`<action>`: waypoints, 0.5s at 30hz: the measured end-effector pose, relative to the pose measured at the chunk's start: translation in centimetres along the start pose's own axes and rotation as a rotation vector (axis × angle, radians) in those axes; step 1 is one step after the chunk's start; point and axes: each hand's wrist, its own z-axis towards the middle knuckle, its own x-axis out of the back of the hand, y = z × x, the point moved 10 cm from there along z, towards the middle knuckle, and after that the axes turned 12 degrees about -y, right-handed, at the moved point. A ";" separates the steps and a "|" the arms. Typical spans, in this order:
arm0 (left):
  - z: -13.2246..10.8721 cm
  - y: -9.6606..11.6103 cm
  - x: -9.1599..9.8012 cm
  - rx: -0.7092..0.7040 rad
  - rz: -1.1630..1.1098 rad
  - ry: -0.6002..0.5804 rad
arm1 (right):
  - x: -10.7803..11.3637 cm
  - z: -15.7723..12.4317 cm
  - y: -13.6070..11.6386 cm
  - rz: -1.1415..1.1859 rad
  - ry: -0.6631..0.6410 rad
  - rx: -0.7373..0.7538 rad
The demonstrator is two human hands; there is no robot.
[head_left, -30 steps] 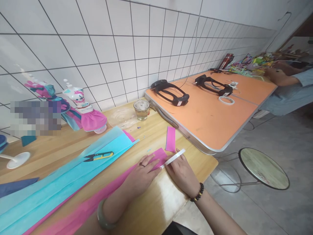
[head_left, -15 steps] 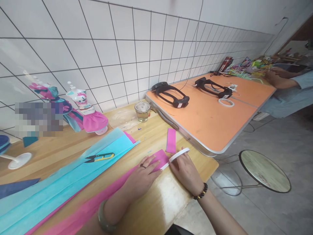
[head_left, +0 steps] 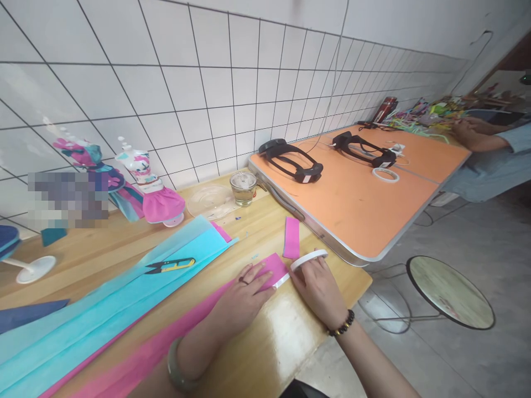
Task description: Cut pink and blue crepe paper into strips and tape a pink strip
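Observation:
My left hand (head_left: 240, 301) lies flat with its fingers stretched over a long pink strip of paper or cloth (head_left: 271, 266), pressing it to the wooden table. White tape (head_left: 282, 281) runs along the strip's end, just past my fingertips. In my right hand (head_left: 318, 287) is a roll of white tape (head_left: 309, 257), gripped near that end; some of its fingers are hidden behind the roll. A short pink piece (head_left: 291, 237) lies just beyond the roll.
Thread snips (head_left: 171, 266) rest on long turquoise sheets (head_left: 124, 287). A glass (head_left: 243, 189), dressed miniature mannequins (head_left: 161, 205) and an orange table (head_left: 352, 204) with black headsets (head_left: 292, 161) and another tape roll (head_left: 385, 174) stand farther off. Another person's arm (head_left: 489, 141) is at right.
My right hand and the tape roll have shifted slightly right, away from the strip's end, and more white tape shows there. My left hand stays on the pink strip.

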 end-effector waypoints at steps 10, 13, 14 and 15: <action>0.0 0.1 0.4 0.029 0.021 -0.006 | -0.1 0.2 0.8 -0.016 -0.035 -0.084; 0.0 0.2 0.4 0.041 0.021 -0.020 | -0.3 0.1 1.0 -0.006 -0.040 -0.095; 0.0 0.2 0.4 0.040 0.022 -0.021 | -0.4 0.0 1.1 -0.003 -0.040 -0.103; -0.1 0.3 0.4 0.037 0.023 -0.019 | -0.4 -0.1 1.2 0.000 -0.041 -0.111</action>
